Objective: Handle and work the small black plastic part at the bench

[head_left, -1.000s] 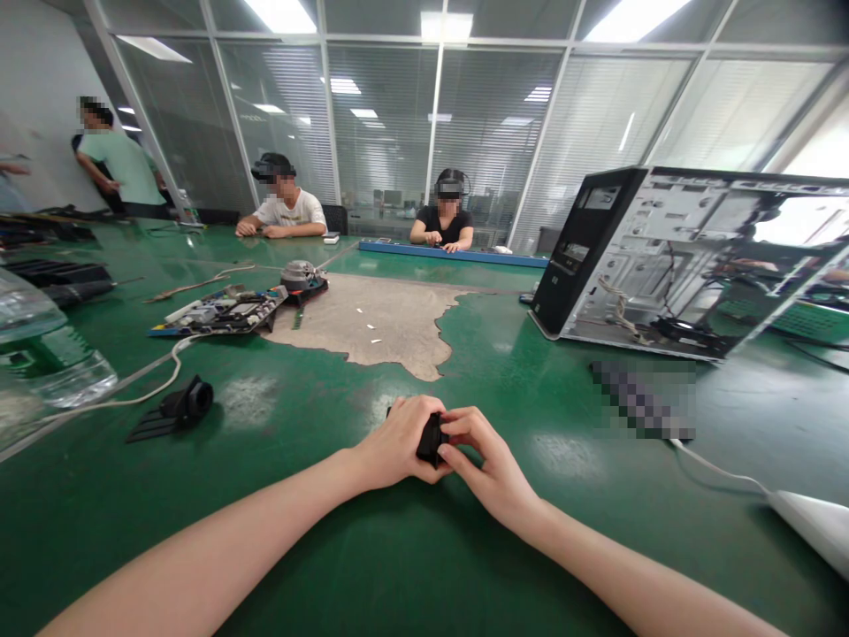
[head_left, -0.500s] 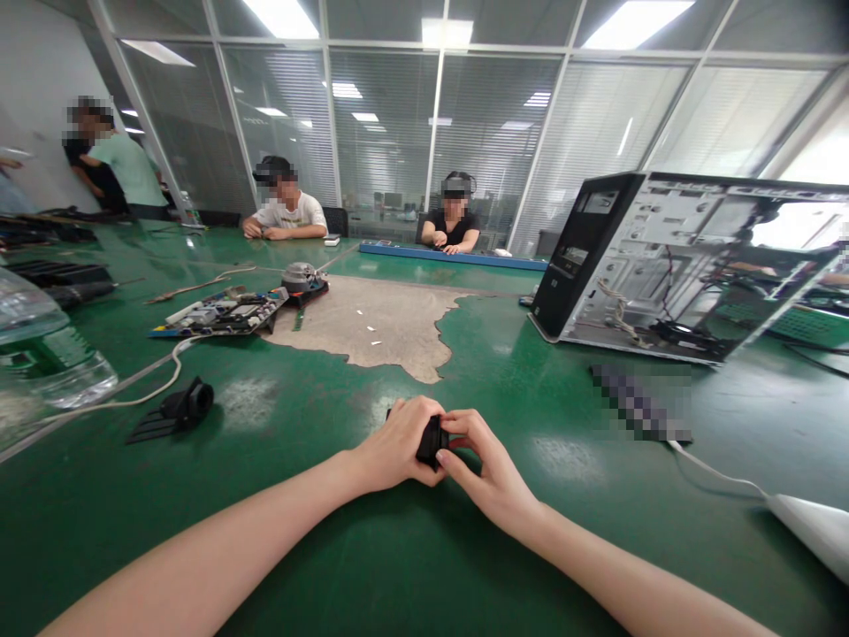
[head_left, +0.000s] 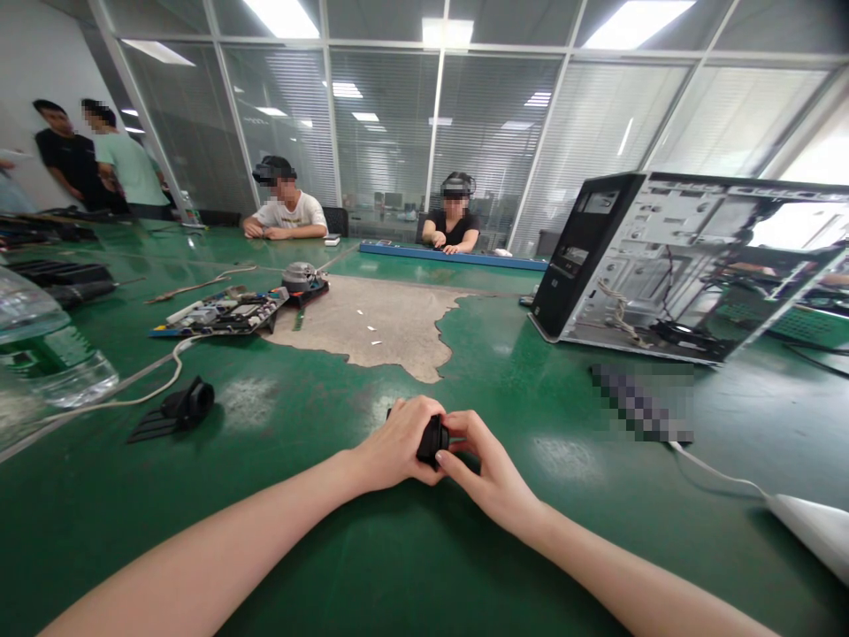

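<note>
A small black plastic part (head_left: 433,440) is between my hands, low over the green table (head_left: 398,566); its exact kind does not show. My left hand (head_left: 403,442) wraps over it from the left and covers much of it. From the right, the thumb and fingers of my right hand (head_left: 487,469) pinch its exposed end, which looks rounded. Off to the left lies another black part with a round opening (head_left: 179,409) and flat prongs, touched by neither hand.
A circuit board (head_left: 222,311) and a metal cooler (head_left: 305,279) sit at the far left, near a clear bottle (head_left: 49,345). On the right stands an open computer case (head_left: 597,265), with a white-corded, blurred strip (head_left: 630,402) before it. Two people sit opposite.
My hands keep their hold, and the part's exposed end has turned slightly. At the back left, a standing person in black has shifted left, apart from the person in green.
</note>
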Available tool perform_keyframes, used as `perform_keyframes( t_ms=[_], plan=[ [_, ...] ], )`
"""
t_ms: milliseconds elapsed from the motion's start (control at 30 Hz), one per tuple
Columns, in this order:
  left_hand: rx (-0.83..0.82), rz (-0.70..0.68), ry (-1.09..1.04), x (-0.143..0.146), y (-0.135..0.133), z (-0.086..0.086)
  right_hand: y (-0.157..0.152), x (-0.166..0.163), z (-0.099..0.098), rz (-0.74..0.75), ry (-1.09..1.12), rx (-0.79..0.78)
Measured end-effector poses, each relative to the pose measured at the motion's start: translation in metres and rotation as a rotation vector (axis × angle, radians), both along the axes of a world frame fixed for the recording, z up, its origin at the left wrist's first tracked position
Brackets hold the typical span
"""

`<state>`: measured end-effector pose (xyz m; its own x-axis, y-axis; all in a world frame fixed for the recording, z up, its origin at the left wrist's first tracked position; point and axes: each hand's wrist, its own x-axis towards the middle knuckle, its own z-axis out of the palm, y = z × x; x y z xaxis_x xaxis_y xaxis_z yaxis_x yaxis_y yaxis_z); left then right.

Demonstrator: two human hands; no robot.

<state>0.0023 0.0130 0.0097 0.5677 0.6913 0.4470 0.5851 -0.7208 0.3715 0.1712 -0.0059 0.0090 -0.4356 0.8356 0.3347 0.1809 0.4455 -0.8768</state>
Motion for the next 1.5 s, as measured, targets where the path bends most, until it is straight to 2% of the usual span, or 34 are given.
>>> perform_keyframes(
  t_ms=[100,233,367,600,767,867,1100,1167,1333,1400,1500],
  plan=[
    [-0.006,-0.001,-0.004,0.0004,-0.0001,0.0002,0.0008,-0.0002,-0.0005,-0.018,0.027,0.061],
    [-0.015,0.002,-0.007,0.0007,0.0004,-0.0007,0.0016,-0.0012,0.0014,-0.036,0.034,-0.077],
    [-0.014,0.002,-0.007,0.0003,0.0006,-0.0014,0.0005,-0.0007,0.0024,0.015,0.012,-0.174],
    [-0.022,0.016,0.001,0.0013,0.0006,0.0001,0.0014,0.0004,-0.0020,-0.008,0.066,0.009],
    [-0.033,0.017,0.001,0.0020,0.0001,0.0012,0.0017,0.0000,0.0009,-0.025,0.043,-0.122],
    [-0.027,0.016,-0.001,0.0018,0.0004,0.0004,0.0007,0.0009,0.0018,0.011,0.018,-0.143],
    [-0.020,0.014,-0.009,0.0014,0.0012,-0.0014,0.0010,0.0010,0.0002,-0.029,0.039,0.050],
    [-0.023,0.013,-0.010,0.0014,0.0011,-0.0013,0.0021,0.0001,-0.0003,-0.039,0.051,0.021],
    [-0.008,0.005,-0.009,0.0013,0.0007,-0.0009,0.0031,-0.0006,-0.0006,0.014,0.036,-0.182],
    [-0.008,0.005,-0.005,0.0011,0.0007,-0.0010,0.0025,-0.0001,-0.0002,0.040,0.039,-0.177],
    [-0.008,0.009,-0.002,0.0009,0.0011,-0.0017,0.0020,0.0004,-0.0002,0.016,0.052,-0.087]
  ],
)
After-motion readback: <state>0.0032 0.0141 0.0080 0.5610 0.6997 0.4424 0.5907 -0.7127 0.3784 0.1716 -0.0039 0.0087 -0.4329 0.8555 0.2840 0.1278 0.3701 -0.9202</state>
